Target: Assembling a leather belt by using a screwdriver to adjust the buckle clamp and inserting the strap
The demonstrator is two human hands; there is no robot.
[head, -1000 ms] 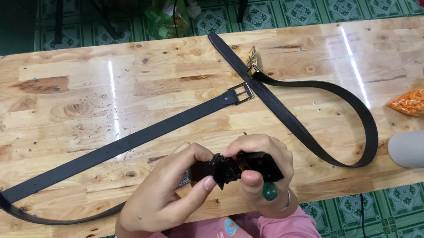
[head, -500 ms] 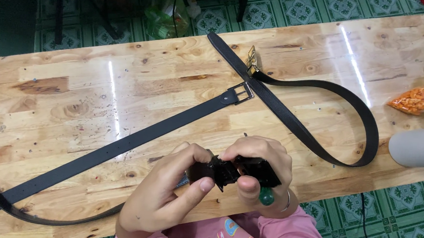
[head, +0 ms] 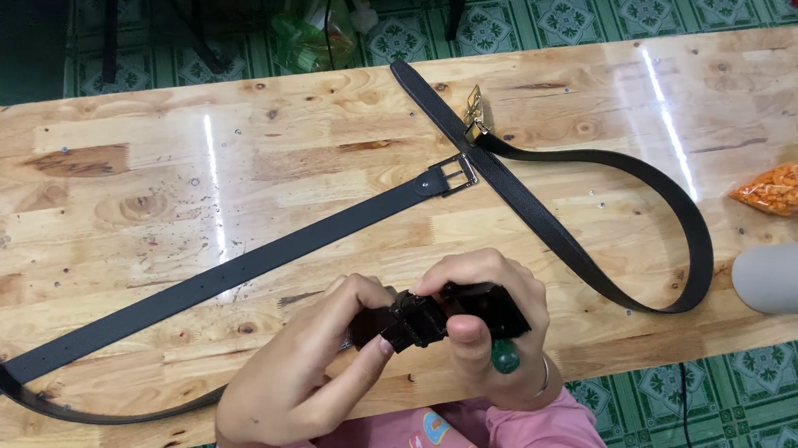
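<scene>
Head view: left hand (head: 299, 376) and right hand (head: 490, 329) closed together around a small black buckle piece (head: 434, 318), fingers pinching it from both sides, just above the near edge of the wooden table (head: 141, 169). Behind: two black belts (head: 256, 261) (head: 585, 246) laid out, crossing near a silver buckle (head: 454, 174). Far right: snack bags (head: 795, 182), grey bottle (head: 789, 275).

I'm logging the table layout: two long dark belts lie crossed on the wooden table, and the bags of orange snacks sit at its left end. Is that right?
Not quite. In the head view the clear bags of orange snacks sit at the right end of the glossy wooden table, beside a white cylindrical bottle, not the left. The rest holds: the long dark belt with a silver buckle and the looped dark belt lie crossed there.
</scene>
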